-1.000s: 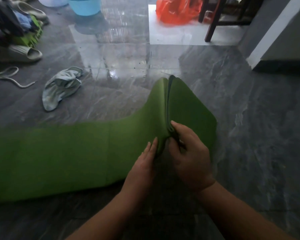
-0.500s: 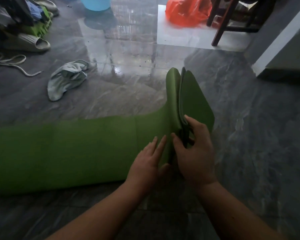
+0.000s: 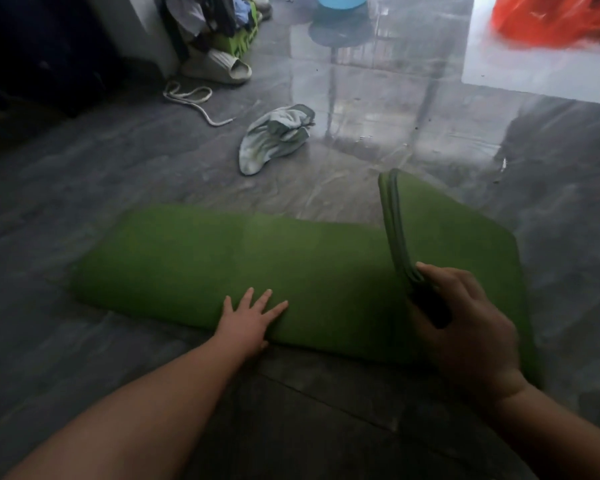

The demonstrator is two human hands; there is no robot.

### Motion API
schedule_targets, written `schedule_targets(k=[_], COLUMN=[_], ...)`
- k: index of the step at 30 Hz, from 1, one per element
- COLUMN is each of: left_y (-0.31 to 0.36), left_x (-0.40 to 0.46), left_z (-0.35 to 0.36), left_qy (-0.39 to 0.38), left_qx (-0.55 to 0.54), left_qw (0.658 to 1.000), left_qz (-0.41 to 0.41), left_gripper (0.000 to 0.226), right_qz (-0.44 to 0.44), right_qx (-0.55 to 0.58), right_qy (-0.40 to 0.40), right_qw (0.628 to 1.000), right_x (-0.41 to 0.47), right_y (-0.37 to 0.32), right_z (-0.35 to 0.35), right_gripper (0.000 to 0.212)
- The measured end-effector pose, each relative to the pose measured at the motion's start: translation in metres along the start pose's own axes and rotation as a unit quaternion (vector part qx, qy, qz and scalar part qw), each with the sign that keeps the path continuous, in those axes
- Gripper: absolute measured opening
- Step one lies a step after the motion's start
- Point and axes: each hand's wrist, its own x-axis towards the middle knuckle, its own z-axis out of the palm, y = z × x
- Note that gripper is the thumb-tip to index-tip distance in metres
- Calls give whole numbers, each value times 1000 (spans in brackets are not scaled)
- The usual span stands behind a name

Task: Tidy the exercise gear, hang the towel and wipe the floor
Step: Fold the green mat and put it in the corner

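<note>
A green exercise mat [image 3: 257, 265] lies on the grey floor [image 3: 84, 188], just in front of a crumpled towel [image 3: 274, 136]. The left hand [image 3: 250, 320] presses flat, fingers spread, on its near edge; the right hand [image 3: 465, 327] pinches the upturned folded end. The mat looks soft, floppy and light, best gripped at that doubled edge.

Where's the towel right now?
In the head view the towel lies crumpled on the floor, centre frame, beyond the green mat and right of the white cord.

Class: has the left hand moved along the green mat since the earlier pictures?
Yes. The left hand has slid left along the green mat, away from the fold gripped by the right hand.
</note>
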Motion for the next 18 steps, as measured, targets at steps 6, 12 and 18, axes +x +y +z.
schedule_targets(k=[6,12,18], left_y=[-7,7,47], left_x=[2,-1,-5], left_z=[12,10,6], left_qy=[14,29,57], left_qx=[11,-30,-74], left_qw=[999,998,992], left_qz=[49,49,80], left_gripper=[79,89,78], right_qz=[-39,2,-46], right_qx=[-38,-7,47], right_qy=[-73,-55,-14], right_qw=[996,998,998], right_x=[-3,4,22], right_y=[1,-22,-61], right_z=[25,51,66], right_gripper=[58,52,46])
